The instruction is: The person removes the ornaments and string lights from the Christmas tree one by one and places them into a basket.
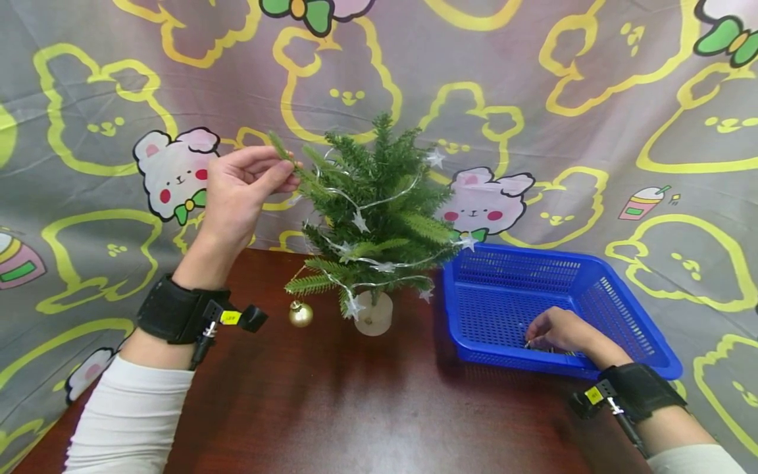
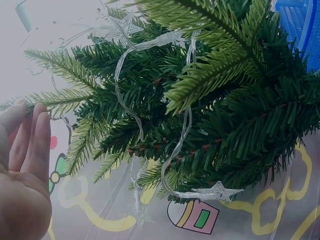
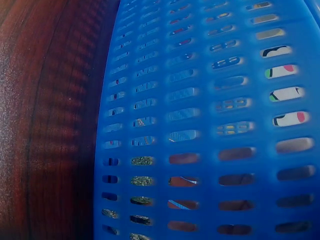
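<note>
While pinching branch (image 1: 306, 178) w/ L hand (image 1: 243, 178), treat as prob. light, springy; hold near tip (image 1: 277, 145). Can't tell finger state of R hand (image 1: 559, 329) in basket (image 1: 497, 357).

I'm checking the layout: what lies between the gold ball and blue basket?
In the head view, the white base under the tree, flanked by two star lights.

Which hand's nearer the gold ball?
Left. The left hand is above the gold ball, pinching a branch tip; the right hand is farther right, in the blue basket.
</note>
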Action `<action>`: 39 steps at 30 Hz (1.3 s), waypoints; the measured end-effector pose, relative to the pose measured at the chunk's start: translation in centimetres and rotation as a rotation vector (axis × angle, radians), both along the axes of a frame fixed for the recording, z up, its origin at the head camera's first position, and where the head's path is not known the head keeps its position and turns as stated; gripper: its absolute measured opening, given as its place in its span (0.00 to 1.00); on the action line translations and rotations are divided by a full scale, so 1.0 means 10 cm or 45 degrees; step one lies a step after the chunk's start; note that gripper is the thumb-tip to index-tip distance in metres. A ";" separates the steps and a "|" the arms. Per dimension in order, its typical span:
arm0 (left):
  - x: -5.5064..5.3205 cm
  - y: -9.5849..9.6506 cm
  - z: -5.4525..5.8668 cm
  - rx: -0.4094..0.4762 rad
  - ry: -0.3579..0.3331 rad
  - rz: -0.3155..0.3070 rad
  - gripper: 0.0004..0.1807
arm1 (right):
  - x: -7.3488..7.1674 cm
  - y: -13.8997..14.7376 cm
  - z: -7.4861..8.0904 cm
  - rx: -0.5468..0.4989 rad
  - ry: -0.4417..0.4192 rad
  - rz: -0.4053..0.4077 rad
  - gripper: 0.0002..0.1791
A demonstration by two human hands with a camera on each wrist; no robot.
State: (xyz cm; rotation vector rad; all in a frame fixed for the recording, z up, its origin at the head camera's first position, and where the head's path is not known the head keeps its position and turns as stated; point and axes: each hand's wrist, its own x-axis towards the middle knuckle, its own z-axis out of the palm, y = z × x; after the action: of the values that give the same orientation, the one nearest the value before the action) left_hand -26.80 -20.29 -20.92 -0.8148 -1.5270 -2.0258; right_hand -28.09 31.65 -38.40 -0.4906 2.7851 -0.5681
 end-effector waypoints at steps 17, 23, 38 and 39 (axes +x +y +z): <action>0.02 0.02 0.00 0.012 -0.009 -0.041 0.06 | 0.03 0.01 0.08 0.033 0.068 -0.011 0.03; 0.04 0.03 0.00 -0.001 -0.004 -0.005 0.05 | 0.05 -0.03 0.15 0.024 0.183 -0.044 0.04; 0.06 0.08 -0.04 -0.021 0.054 0.121 0.08 | 0.32 -0.44 0.43 -0.179 0.490 -0.069 0.07; 0.07 0.08 -0.04 -0.018 0.056 0.125 0.08 | 0.34 -0.47 0.44 -0.194 0.514 -0.067 0.07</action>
State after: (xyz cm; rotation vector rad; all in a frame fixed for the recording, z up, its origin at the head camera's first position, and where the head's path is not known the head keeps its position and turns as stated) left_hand -26.14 -19.44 -21.28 -0.7700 -1.5279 -1.9166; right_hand -24.69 26.91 -34.01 -0.6263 3.1578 -0.7725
